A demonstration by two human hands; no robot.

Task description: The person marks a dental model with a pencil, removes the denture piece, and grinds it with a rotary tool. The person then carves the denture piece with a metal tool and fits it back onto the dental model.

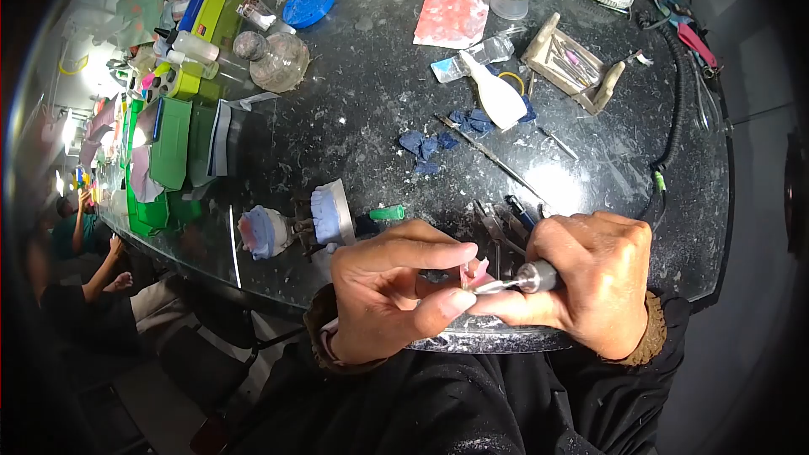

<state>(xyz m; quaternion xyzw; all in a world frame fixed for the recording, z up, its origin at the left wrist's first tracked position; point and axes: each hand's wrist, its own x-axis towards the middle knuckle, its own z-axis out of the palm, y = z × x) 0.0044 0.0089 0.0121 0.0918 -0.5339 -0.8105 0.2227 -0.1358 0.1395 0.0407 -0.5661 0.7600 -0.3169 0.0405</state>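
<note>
Near the front edge of the dark bench, my left hand pinches a small pink denture piece between thumb and fingertips. The fingers hide much of it. My right hand is closed around a rotary handpiece, its silver tip pointing left. That tip reaches the denture piece, though exact contact is hard to make out. Just beyond my left hand stand pale blue-and-white dental casts on a metal articulator. A green cylindrical piece lies beside them. Behind my right hand lie metal pliers.
Mid-bench are dark blue scraps, a long thin tool and a white bottle. A tool holder sits at back right. Green bins and a glass jar stand left. A black coiled cord runs down the right.
</note>
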